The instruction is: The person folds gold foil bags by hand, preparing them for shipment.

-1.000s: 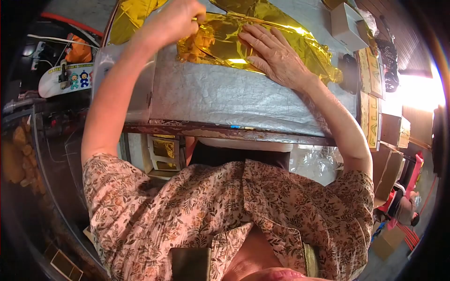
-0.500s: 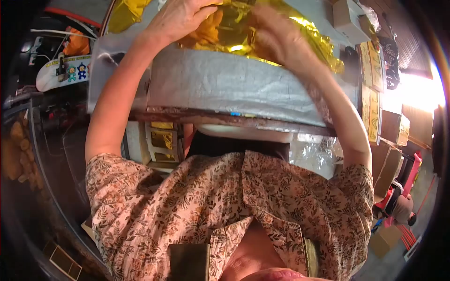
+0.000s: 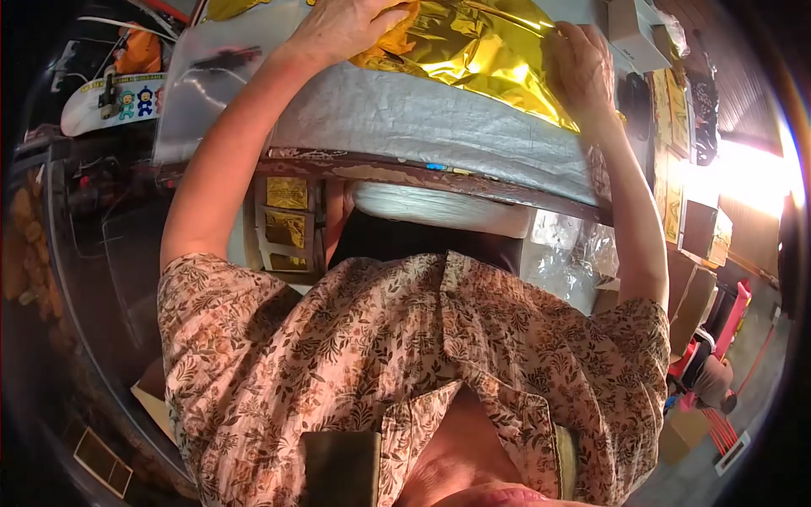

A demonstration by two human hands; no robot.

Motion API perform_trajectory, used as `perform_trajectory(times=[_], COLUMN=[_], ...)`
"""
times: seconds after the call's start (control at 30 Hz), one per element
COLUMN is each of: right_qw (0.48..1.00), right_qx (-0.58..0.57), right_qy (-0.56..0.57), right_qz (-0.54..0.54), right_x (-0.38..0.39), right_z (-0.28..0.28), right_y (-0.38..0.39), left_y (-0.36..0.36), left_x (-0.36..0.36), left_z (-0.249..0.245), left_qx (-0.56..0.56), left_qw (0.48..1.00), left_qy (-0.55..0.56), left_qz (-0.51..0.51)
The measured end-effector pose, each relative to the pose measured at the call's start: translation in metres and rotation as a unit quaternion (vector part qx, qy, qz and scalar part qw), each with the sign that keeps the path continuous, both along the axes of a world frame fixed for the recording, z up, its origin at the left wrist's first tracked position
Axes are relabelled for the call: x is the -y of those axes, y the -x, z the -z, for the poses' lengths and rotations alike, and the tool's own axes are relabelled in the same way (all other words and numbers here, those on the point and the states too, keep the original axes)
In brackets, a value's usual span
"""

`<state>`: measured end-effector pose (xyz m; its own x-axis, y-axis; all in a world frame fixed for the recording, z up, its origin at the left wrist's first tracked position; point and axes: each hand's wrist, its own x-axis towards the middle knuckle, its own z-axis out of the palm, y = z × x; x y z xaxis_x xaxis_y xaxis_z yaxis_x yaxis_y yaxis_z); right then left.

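A shiny gold foil sheet (image 3: 481,51) lies creased over the grey covered work surface in front of me. My left hand (image 3: 359,25) is at its left side, fingers curled round a crumpled, orange-looking bunch of the foil. At the right end, my right hand (image 3: 583,72) has its fingers bent together on the foil's edge, gripping it. The grey cover (image 3: 405,114) shows between the foil and the near table edge. More gold foil (image 3: 236,7) lies at the far left.
A white box (image 3: 635,38) stands at the back right, near a dark round object (image 3: 638,101). Stacked cartons (image 3: 676,160) are along the right. Below the table edge are gold packs (image 3: 285,228) in a holder and clear plastic (image 3: 562,253). A skateboard (image 3: 110,106) is at left.
My right hand has moved right, from over the middle of the foil to its right end. The foil between my hands is spread flatter. My left hand has shifted slightly right.
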<state>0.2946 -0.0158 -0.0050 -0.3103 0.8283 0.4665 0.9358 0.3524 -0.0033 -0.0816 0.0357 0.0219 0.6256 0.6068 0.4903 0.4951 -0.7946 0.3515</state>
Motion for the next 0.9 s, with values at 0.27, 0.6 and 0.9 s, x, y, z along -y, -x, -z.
perform_trajectory(times=[0.27, 0.6, 0.9], right_qw=[0.959, 0.945, 0.945], right_qx=[0.026, 0.056, 0.049], right_qy=[0.133, 0.214, 0.211], right_qz=[-0.251, -0.242, -0.246], right_x=[0.064, 0.067, 0.067], right_z=[-0.042, -0.035, -0.033], right_y=[0.100, 0.109, 0.108], left_y=[-0.001, 0.005, 0.000], left_x=[-0.004, -0.006, 0.047], left_z=[0.003, -0.004, -0.013], left_qx=[0.028, 0.094, 0.084], left_qw=[0.999, 0.992, 0.991], left_qy=[-0.017, -0.084, 0.096], left_qz=[0.010, -0.008, 0.044])
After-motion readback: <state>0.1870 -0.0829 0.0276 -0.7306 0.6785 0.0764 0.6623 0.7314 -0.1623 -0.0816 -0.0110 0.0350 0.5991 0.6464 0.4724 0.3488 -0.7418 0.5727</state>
